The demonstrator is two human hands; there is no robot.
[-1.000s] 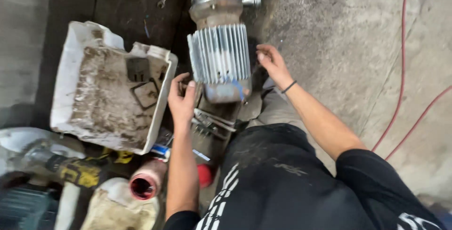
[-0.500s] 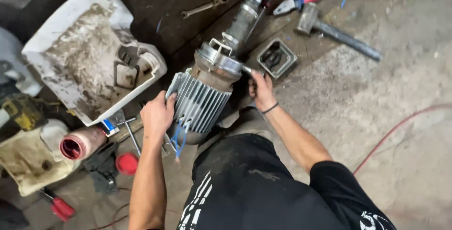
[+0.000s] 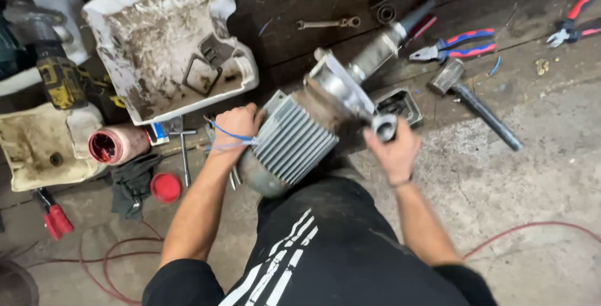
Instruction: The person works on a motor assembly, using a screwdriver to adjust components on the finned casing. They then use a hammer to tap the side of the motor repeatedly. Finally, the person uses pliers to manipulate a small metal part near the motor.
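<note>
A finned grey electric motor [image 3: 293, 140] with a metal flange and a long shaft [image 3: 382, 46] lies tilted on the floor in front of me. My left hand [image 3: 235, 127] grips the finned housing on its left side, with thin blue wires running across the fingers. My right hand [image 3: 394, 146] holds the flange end on the right, at a round pipe port [image 3: 384, 126]. Both hands are closed around the motor.
A dirty white plastic tub [image 3: 166, 37] with metal frames sits at upper left. A hammer [image 3: 476, 102], pliers [image 3: 454, 46], wrenches [image 3: 328, 24], a small black box [image 3: 400, 104], a yellow drill [image 3: 59, 81], a red cap [image 3: 166, 187] and red cable [image 3: 100, 262] lie around.
The motor has swung round so its shaft points up and to the right, and both hands have shifted with it. The view has moved too, showing more tools on the right.
</note>
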